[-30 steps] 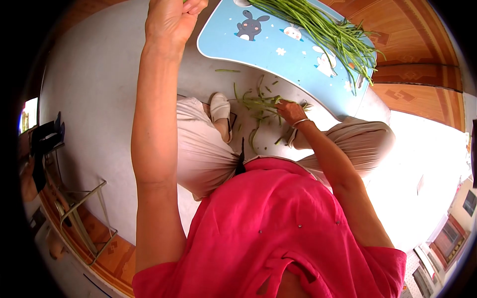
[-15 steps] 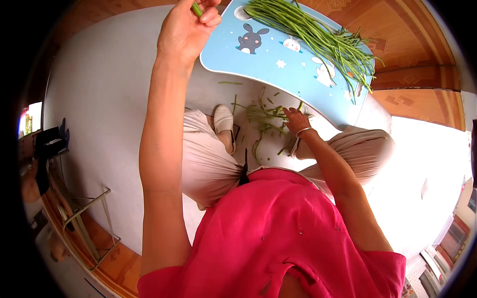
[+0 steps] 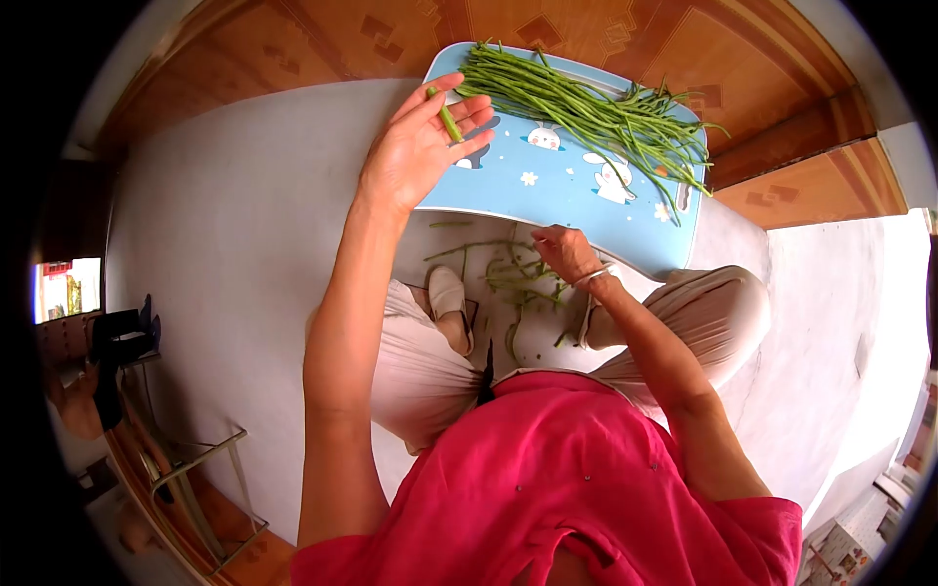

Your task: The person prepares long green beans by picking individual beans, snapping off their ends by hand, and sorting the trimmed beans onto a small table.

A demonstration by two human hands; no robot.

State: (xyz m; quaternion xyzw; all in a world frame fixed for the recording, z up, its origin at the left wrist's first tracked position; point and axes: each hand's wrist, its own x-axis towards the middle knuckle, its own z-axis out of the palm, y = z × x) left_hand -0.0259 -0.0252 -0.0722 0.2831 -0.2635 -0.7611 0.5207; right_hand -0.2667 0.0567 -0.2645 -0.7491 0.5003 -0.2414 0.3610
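Note:
My left hand (image 3: pixel 415 151) is raised, palm up, over the left end of a small blue table. Across its slightly curled fingers lies a short piece of long bean (image 3: pixel 445 115). My right hand (image 3: pixel 567 252), with a bracelet at the wrist, is beside the table's near edge, above the floor. Its fingers are drawn together, and what they hold, if anything, is hidden. A pile of long beans (image 3: pixel 596 112) lies along the far side of the blue table (image 3: pixel 518 195). Below, bean scraps (image 3: pixel 528 283) are scattered on the floor between my feet.
My bent knees and pale shoes (image 3: pixel 447 298) flank the scraps under the table's near edge. Wooden panelling (image 3: pixel 567 29) runs behind the table. On the left stands a metal-framed piece of furniture (image 3: pixel 200 459), with a bright screen (image 3: pixel 68 290) farther back.
The view has tilted, bringing the whole table in. My right hand has risen from the floor scraps to the table's near edge, its fingers now closed. My left hand still holds the bean piece.

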